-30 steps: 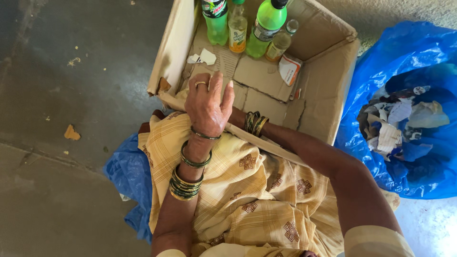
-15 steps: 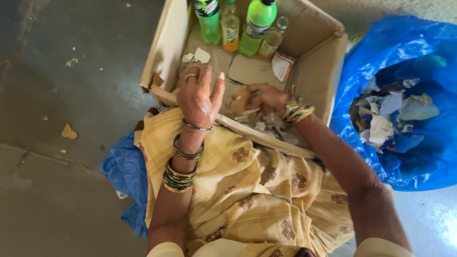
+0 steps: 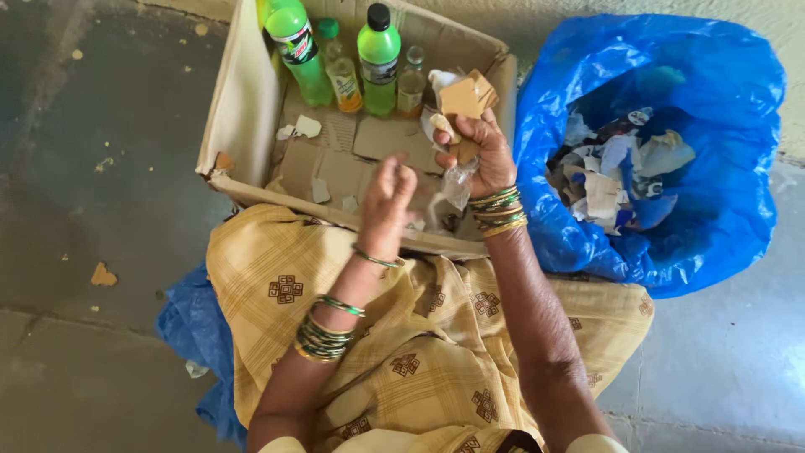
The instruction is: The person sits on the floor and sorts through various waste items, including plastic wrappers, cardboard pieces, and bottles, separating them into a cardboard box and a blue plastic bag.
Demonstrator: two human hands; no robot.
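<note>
Scraps (image 3: 463, 99) — clutched in right hand (image 3: 480, 151)

Handful of scraps held over the box

The scraps (image 3: 460, 101) are a loose bunch of brown cardboard bits, white paper and crumpled clear plastic. They are gripped in the right hand (image 3: 478, 151): cardboard pieces stick up above the fingers, and the plastic hangs below the palm, just right of the left hand (image 3: 387, 201).

cardboard box (image 3: 251, 101): tan | bottles (image 3: 379, 54): green, yellow | bag (image 3: 721, 210): blue | cloth (image 3: 419, 335): yellow checked, brown motifs | bangles (image 3: 496, 210): green, gold
</note>
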